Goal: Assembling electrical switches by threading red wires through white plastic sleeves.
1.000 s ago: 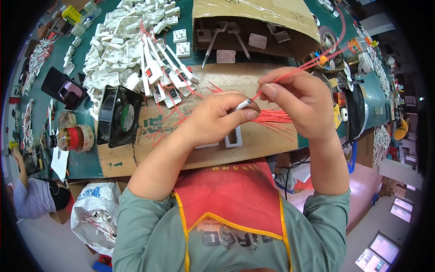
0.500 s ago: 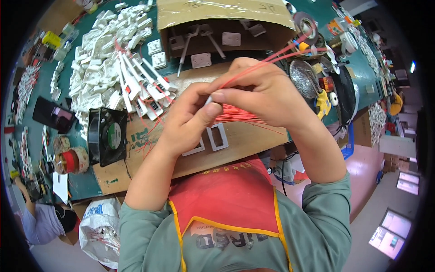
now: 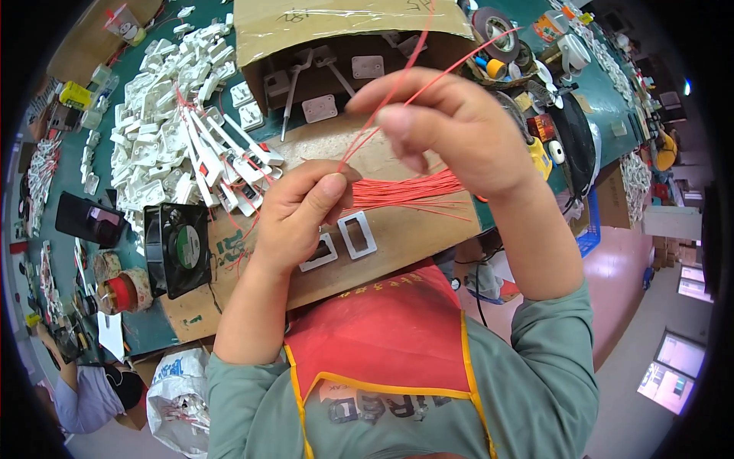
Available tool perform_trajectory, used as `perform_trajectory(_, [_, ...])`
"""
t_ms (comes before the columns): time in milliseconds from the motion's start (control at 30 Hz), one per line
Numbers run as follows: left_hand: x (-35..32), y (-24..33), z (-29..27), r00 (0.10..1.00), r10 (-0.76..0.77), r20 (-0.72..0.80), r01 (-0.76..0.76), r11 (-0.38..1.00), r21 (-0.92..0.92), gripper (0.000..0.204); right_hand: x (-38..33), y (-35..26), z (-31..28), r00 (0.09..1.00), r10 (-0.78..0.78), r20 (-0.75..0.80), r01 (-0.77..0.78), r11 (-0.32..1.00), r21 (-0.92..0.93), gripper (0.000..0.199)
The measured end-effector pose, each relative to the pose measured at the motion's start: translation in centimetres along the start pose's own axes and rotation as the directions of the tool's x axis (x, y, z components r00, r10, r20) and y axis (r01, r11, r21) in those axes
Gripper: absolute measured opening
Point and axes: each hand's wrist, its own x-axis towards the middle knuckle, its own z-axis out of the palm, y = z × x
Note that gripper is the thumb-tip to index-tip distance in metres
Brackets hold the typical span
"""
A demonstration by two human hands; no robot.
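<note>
My left hand (image 3: 302, 210) is closed, thumb against forefinger, pinching the lower ends of two thin red wires (image 3: 417, 90). The wires fan upward and to the right, running past the fingers of my right hand (image 3: 451, 130). That hand is raised with its thumb and fingers apart, and no firm grip on the wires shows. Under my hands a bundle of red wires (image 3: 409, 191) lies across a brown board (image 3: 397, 252). Two white rectangular frames, one upright frame (image 3: 357, 235) and one partly hidden frame (image 3: 321, 252), lie just below my left hand.
An open cardboard box (image 3: 344, 27) holding white parts stands behind my hands. To the left are a heap of white plastic housings (image 3: 157, 130), wired white strips (image 3: 222, 164) and a black fan (image 3: 177, 251). Tape rolls (image 3: 497, 34) and yellow-handled pliers (image 3: 540, 158) lie right.
My right hand has come away from my left and opened, fingers spreading beside the wires. My left hand has moved slightly left and down, still pinching. The view has shifted a little.
</note>
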Motion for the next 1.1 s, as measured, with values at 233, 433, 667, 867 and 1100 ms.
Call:
perform_trajectory(233, [0.2,0.2,-0.1,0.994,-0.033,0.102,0.034,0.999,-0.003,0.025,-0.4,0.1,-0.2,0.997,-0.06,-0.038,0.064,0.992,0.112,0.022])
perform_trajectory(433, [0.2,-0.1,-0.1,0.994,-0.04,0.106,0.035,0.998,0.053,0.026,-0.2,2.1,1.3,0.994,-0.073,-0.082,0.042,0.945,-0.325,0.018])
perform_trajectory(667, [0.2,-0.7,-0.1,0.992,-0.088,0.092,0.079,0.992,0.101,0.025,-1.1,1.5,0.5,0.994,-0.043,-0.096,0.033,0.994,-0.101,0.029])
perform_trajectory(867, [0.4,-1.0,0.2,0.993,-0.096,0.073,0.087,0.989,0.117,0.025,-1.0,3.6,1.0,0.985,-0.116,-0.126,0.069,0.943,-0.324,0.018])
perform_trajectory(1100, [0.5,-0.8,0.2,0.992,-0.118,0.044,0.111,0.985,0.131,0.024,-1.6,3.4,0.5,0.97,-0.113,-0.216,0.084,0.987,-0.138,0.022])
